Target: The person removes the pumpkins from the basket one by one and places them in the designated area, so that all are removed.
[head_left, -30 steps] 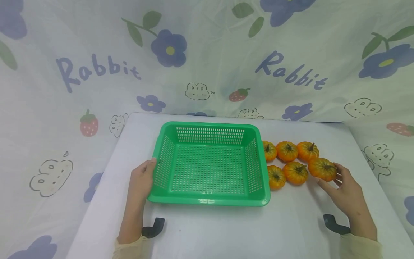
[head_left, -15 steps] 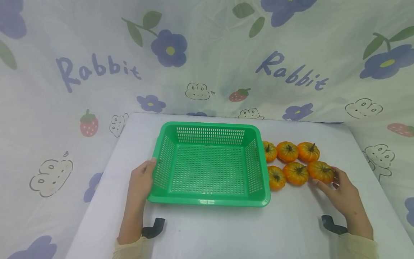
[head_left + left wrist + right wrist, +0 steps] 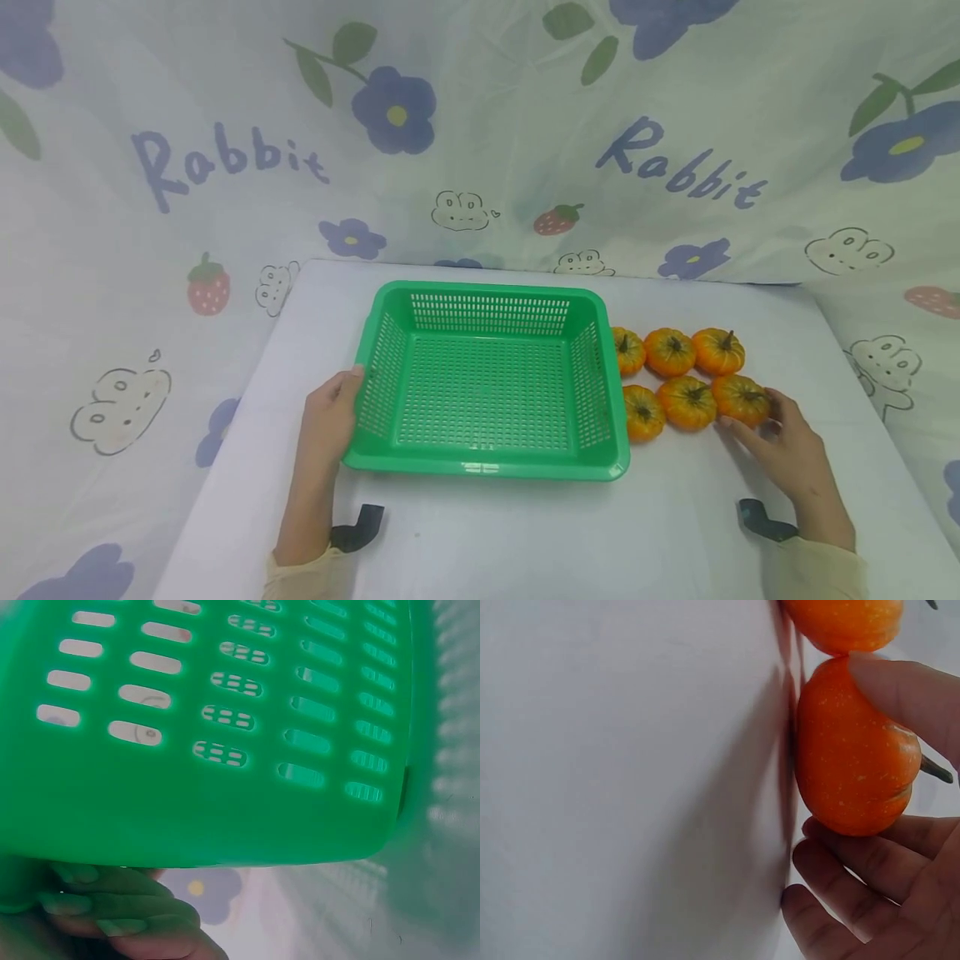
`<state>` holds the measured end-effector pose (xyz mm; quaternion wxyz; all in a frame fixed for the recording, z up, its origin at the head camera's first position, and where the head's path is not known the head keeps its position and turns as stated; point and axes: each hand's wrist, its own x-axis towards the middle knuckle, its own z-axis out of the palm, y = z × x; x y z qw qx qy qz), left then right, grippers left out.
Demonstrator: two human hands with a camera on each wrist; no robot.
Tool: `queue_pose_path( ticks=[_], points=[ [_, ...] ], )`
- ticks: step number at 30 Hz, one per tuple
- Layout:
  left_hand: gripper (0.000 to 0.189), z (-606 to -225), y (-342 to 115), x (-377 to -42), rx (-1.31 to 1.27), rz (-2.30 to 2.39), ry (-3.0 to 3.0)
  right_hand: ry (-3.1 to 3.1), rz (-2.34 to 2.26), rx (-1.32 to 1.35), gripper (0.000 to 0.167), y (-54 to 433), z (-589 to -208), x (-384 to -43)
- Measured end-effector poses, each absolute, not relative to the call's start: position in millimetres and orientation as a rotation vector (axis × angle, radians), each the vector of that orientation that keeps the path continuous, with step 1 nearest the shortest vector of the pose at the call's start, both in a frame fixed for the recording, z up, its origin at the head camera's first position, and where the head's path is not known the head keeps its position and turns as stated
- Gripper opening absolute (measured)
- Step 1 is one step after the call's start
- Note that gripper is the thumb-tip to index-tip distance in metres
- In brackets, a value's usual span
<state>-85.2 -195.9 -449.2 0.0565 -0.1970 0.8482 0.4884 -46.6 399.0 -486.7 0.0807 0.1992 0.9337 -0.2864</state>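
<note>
A green plastic basket [image 3: 480,468] with slotted walls stands on the white table. My left hand [image 3: 328,417] grips its left rim; in the left wrist view the curled fingers [image 3: 150,919] show beneath the rim, by the slotted wall. On the right, my right hand [image 3: 795,450] holds a small orange pumpkin [image 3: 738,400] at the right end of the front row. In the right wrist view the thumb lies on one side of this pumpkin [image 3: 855,750] and the fingertips on the other. It sits on or very near the table, against the neighbouring pumpkin [image 3: 687,403].
Another front-row pumpkin [image 3: 642,414] stands close beside the basket's right wall. Behind runs a back row with a right pumpkin [image 3: 718,352], a middle pumpkin [image 3: 670,352] and a left one [image 3: 628,352] partly hidden by the basket. A printed curtain [image 3: 480,125] hangs behind the table.
My right hand has brought the pumpkin left and down, from a raised spot at the right to the end of the front row. The left hand and basket have stayed put.
</note>
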Motion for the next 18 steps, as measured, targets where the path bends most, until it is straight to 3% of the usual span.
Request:
queue_pose_path(
  ticks=[18],
  points=[
    [0.076,-448.2,-195.1,-83.7,-0.586,1.515,2.524,2.811,-0.869,0.597,0.12,396.2,-492.8,-44.5]
  ],
)
